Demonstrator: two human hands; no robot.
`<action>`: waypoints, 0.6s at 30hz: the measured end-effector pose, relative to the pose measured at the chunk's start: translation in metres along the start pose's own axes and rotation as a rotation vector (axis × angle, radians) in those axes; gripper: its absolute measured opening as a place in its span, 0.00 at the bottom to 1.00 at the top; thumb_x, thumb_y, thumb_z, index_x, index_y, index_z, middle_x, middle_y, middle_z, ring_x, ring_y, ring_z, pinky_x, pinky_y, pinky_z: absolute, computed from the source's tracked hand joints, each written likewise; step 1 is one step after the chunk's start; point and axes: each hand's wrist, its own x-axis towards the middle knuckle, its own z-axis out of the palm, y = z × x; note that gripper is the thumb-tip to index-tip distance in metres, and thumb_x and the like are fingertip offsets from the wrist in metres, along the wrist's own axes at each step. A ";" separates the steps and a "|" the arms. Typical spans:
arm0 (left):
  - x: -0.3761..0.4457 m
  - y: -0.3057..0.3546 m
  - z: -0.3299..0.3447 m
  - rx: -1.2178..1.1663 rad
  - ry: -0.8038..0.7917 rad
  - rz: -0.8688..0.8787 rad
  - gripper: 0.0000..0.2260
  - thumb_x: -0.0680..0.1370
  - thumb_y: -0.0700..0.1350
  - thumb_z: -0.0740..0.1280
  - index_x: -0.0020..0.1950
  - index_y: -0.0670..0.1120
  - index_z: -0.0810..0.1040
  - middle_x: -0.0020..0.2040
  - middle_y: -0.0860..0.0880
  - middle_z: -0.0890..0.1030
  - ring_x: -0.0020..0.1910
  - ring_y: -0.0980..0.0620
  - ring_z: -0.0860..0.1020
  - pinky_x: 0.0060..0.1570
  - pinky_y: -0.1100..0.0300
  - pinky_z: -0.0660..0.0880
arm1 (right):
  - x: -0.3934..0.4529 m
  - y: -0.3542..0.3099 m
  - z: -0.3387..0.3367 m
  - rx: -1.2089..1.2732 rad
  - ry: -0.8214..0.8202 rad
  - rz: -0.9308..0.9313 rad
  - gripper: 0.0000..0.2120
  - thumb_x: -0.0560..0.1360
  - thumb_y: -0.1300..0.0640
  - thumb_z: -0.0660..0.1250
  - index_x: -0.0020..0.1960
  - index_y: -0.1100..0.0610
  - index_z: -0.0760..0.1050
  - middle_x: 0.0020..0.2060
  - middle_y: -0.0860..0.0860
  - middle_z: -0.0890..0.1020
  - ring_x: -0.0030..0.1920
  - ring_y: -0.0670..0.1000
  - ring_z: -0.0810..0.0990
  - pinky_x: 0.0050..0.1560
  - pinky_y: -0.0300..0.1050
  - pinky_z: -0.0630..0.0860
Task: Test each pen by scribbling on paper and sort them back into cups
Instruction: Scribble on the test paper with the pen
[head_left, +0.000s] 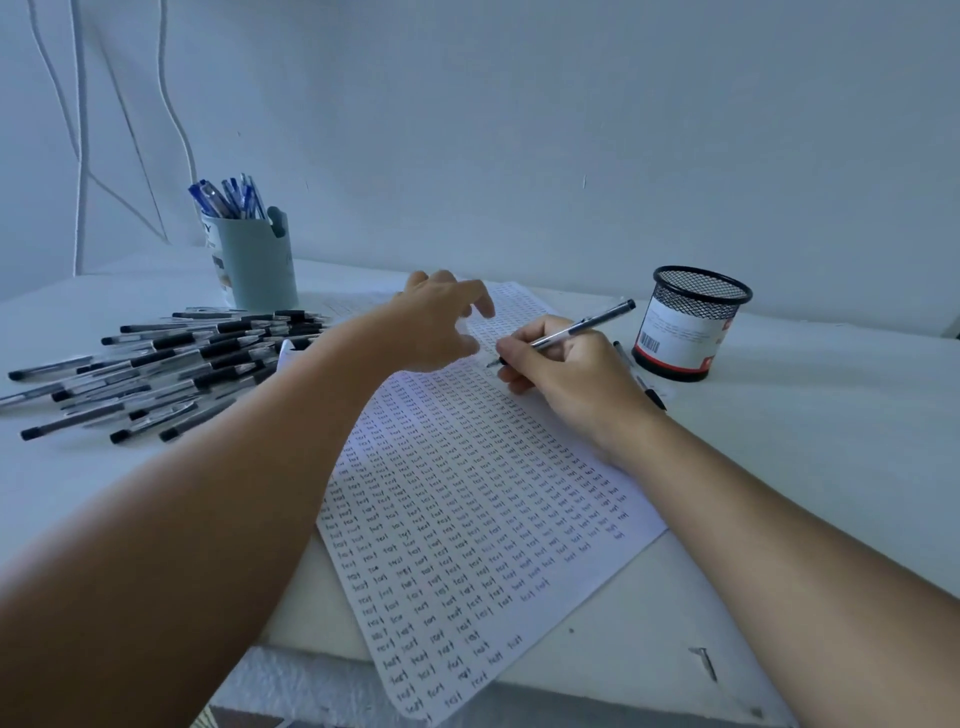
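Right hand (566, 364): grips a black pen (571, 330), tip on the paper (467, 519).
Left hand (441, 322): fingers spread, holding nothing, above the sheet.
Advice: press the paper flat, scribble lightly in a free spot.

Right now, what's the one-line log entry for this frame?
right hand: writing with pen on paper | left hand: open over paper | mesh cup: right | black pens: piled left

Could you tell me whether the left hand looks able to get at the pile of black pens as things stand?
Probably yes. The left hand hovers open over the paper, holding nothing, and the pile of black pens lies uncovered on the table just to its left, with nothing between them.
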 end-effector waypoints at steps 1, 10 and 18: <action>0.000 0.005 -0.002 -0.008 -0.047 0.008 0.13 0.79 0.51 0.71 0.62 0.56 0.77 0.55 0.54 0.76 0.59 0.50 0.72 0.55 0.55 0.71 | -0.001 -0.001 -0.001 -0.012 -0.004 -0.004 0.10 0.80 0.49 0.73 0.51 0.56 0.82 0.42 0.51 0.88 0.45 0.49 0.86 0.59 0.55 0.83; 0.015 0.031 -0.030 0.177 -0.413 -0.039 0.17 0.71 0.64 0.76 0.57 0.62 0.82 0.52 0.58 0.82 0.54 0.55 0.81 0.58 0.54 0.75 | -0.002 -0.002 -0.010 -0.095 -0.040 -0.016 0.10 0.80 0.52 0.73 0.51 0.59 0.79 0.40 0.55 0.86 0.40 0.47 0.82 0.59 0.63 0.81; 0.001 0.016 -0.015 -0.091 -0.300 -0.067 0.13 0.75 0.58 0.75 0.56 0.55 0.84 0.51 0.62 0.79 0.51 0.59 0.77 0.51 0.57 0.70 | -0.003 0.005 -0.014 -0.166 0.007 -0.041 0.08 0.78 0.50 0.73 0.48 0.53 0.78 0.40 0.54 0.86 0.43 0.54 0.85 0.56 0.60 0.81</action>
